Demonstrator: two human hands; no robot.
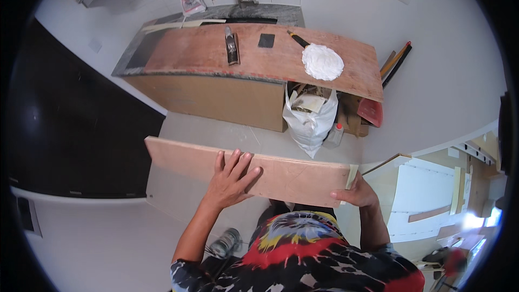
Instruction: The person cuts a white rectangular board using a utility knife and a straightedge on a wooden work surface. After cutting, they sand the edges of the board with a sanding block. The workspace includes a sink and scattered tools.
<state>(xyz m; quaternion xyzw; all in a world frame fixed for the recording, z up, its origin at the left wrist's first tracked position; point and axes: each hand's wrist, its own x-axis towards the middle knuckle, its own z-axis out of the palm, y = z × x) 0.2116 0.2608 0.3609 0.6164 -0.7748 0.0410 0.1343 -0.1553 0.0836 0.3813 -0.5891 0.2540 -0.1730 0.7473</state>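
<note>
Patterned shirt (pixel 313 246) lies nearest; left fingers (pixel 241 165) splay, right fingers (pixel 343 196) grip board (pixel 294 178), bag (pixel 310 124) beyond.

White walls (pixel 443 54), pale floor (pixel 216 134), dark panel (pixel 81 113) at left

2 hands (pixel 227 185), 1 held board (pixel 294 178)

I have room between the wooden board (pixel 286 177) and brown panel (pixel 211 99); rightward, the white sack (pixel 311 125) and bottle (pixel 334 137) block me.
</note>
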